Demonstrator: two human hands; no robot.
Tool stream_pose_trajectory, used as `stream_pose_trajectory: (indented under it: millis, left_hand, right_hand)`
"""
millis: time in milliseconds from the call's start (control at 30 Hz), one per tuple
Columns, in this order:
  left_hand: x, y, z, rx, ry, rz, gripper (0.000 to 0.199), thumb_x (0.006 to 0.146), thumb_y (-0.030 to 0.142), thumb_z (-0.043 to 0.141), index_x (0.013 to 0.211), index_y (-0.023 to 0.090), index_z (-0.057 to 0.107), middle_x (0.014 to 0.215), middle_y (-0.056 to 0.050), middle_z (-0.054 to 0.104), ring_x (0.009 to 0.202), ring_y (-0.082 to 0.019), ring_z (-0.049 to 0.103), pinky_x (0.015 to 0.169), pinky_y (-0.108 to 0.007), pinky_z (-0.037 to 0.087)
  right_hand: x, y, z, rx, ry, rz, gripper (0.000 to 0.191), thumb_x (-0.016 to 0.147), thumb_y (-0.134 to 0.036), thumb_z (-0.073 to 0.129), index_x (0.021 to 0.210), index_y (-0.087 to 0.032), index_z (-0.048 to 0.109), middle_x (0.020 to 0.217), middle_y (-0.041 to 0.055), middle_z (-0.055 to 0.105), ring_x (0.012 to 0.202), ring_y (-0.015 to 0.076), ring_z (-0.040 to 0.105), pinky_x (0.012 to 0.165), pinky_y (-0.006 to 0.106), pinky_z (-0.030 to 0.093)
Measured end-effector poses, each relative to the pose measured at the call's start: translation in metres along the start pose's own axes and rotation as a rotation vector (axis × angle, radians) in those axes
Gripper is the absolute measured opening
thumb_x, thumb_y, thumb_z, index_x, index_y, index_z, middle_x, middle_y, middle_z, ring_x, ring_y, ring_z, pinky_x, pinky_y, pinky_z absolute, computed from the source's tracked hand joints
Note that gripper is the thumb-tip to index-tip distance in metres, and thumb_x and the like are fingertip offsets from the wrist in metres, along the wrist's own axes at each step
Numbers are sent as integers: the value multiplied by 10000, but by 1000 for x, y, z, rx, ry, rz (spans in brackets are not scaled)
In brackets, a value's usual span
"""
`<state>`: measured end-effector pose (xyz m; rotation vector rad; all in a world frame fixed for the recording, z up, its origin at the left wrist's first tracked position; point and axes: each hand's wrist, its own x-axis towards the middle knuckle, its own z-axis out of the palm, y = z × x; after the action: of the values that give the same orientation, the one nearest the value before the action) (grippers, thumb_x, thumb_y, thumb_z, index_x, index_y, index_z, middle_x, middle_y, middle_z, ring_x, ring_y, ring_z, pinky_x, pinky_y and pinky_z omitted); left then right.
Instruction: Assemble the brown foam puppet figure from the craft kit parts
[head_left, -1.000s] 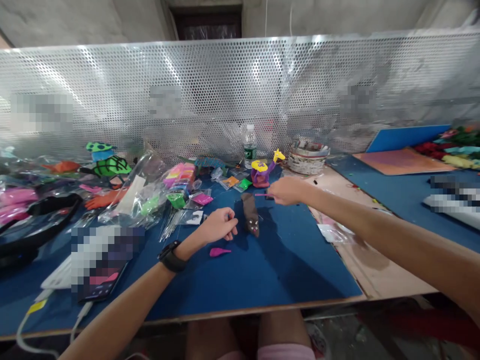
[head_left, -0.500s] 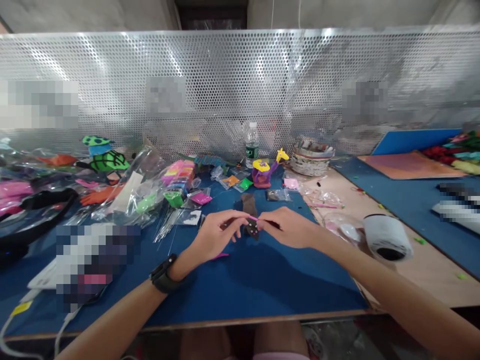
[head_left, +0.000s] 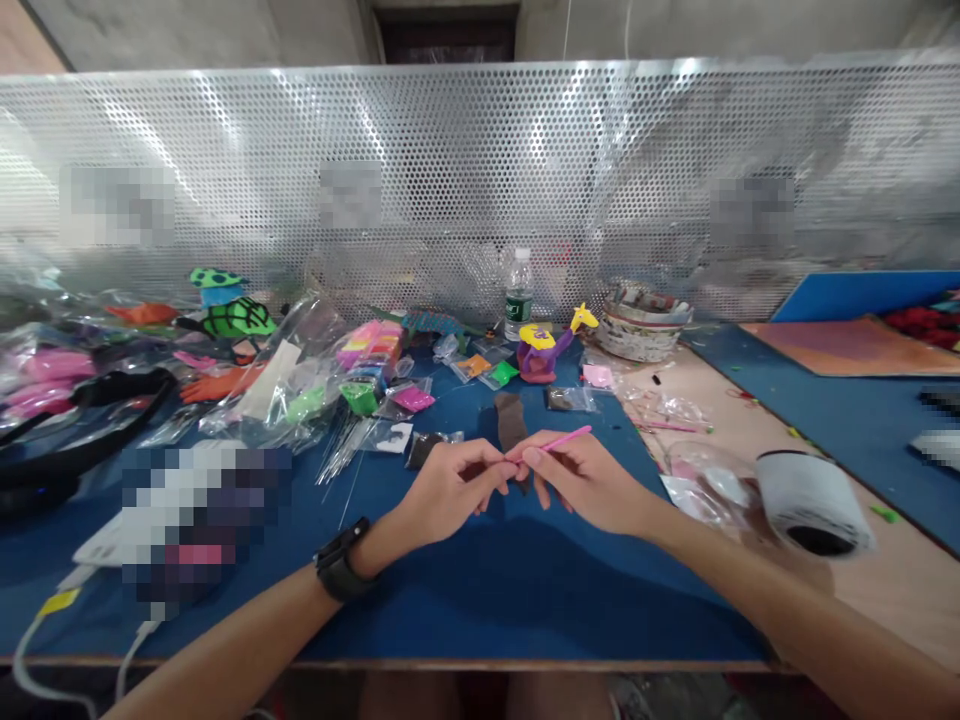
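Note:
My right hand (head_left: 589, 480) is closed on a slim pink modelling tool (head_left: 566, 438), whose far end points up to the right. My left hand (head_left: 454, 490), with a dark watch on its wrist, pinches its thumb and fingers together at the tool's other end. Whatever lies between those left fingertips is too small to make out. Just behind the hands, a flat grey-brown clay piece (head_left: 511, 420) lies on the blue table mat (head_left: 480, 590), its near end partly covered by my fingers.
Clay packets (head_left: 414, 398), thin wires (head_left: 341, 450) and plastic bags sit to the left. Behind are a water bottle (head_left: 518, 295), a yellow-and-purple giraffe figure (head_left: 541, 355) and a woven basket (head_left: 645, 322). A white roll (head_left: 810, 500) lies on the right.
The pink tool now shows clearly, slanting out of my right hand. A magenta strip seen on the mat below my left hand no longer shows. The whole view has shifted slightly.

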<state>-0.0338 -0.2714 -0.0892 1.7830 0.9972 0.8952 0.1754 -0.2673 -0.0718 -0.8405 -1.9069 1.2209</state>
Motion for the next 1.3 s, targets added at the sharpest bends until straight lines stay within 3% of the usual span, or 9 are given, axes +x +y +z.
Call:
stream_pose_trajectory:
  millis: [233, 333, 433, 500, 567, 733, 867, 1133, 1300]
  left_hand:
    - [-2, -4, 4, 90, -5, -154, 331, 992, 438, 435, 802, 175, 503, 673, 0, 634, 466, -79, 534, 456, -192, 439]
    - [-4, -10, 8, 26, -3, -237, 243, 982, 424, 456, 889, 213, 379, 807, -13, 676, 518, -101, 599, 496, -226, 509]
    - [-5, -10, 11, -117, -52, -342, 258, 979, 406, 468, 908, 234, 289, 951, -41, 677, 598, -114, 662, 582, -272, 575]
    - [-4, -9, 11, -222, -87, -418, 266, 982, 394, 464, 909, 238, 261, 985, -51, 674, 621, -115, 680, 631, -296, 595]
    - [-3, -9, 10, -257, -110, -454, 281, 973, 384, 484, 909, 241, 251, 946, -42, 683, 618, -120, 684, 639, -300, 595]
    - [-2, -11, 9, 31, -83, -229, 260, 930, 334, 532, 834, 222, 318, 703, 29, 615, 520, -98, 583, 505, -209, 450]
    - [-3, -10, 8, 338, 23, 63, 211, 867, 237, 581, 768, 199, 399, 579, 81, 441, 489, -58, 427, 500, -199, 317]
    - [-6, -12, 11, 490, 24, 186, 96, 861, 245, 621, 943, 196, 605, 688, 44, 595, 553, -79, 505, 553, -202, 386]
    - [-8, -15, 9, 535, -11, 239, 255, 931, 338, 579, 1117, 220, 707, 731, -9, 660, 608, -111, 576, 593, -220, 437]
  right_hand:
    - [-1, 34, -9, 33, 274, 20, 472, 1027, -568, 356, 787, -199, 528, 561, -43, 520, 439, 83, 486, 426, 204, 398]
    - [-7, 39, -12, 14, 257, 57, 511, 1026, -579, 341, 748, -193, 527, 599, -23, 529, 482, 92, 521, 439, 210, 420]
    - [-10, 36, -12, -37, 249, 84, 426, 1032, -540, 373, 1113, -192, 605, 585, -60, 498, 411, 82, 477, 396, 206, 402]
    - [-10, 33, -12, -52, 245, 119, 484, 1035, -511, 394, 1429, -232, 420, 540, -98, 465, 346, 84, 419, 351, 205, 377]
    - [-10, 32, -13, -53, 198, 149, 565, 1034, -495, 408, 1529, -261, 267, 521, -113, 462, 327, 91, 415, 338, 207, 381]
    - [-11, 36, -14, -113, 101, 149, 360, 1029, -481, 426, 1251, -223, 543, 556, -77, 507, 385, 80, 489, 400, 201, 400]
    - [-12, 37, -12, -54, 142, 183, 365, 1015, -522, 435, 1210, -228, 530, 530, -105, 398, 361, 73, 387, 359, 192, 330]
    - [-17, 33, -13, -106, 23, 106, 447, 1057, -521, 277, 911, -215, 569, 660, -32, 440, 538, 107, 438, 487, 232, 404]
    - [-17, 26, -16, -383, 124, -108, 368, 1058, -431, 340, 928, -226, 616, 814, 29, 583, 677, 144, 529, 642, 276, 466]
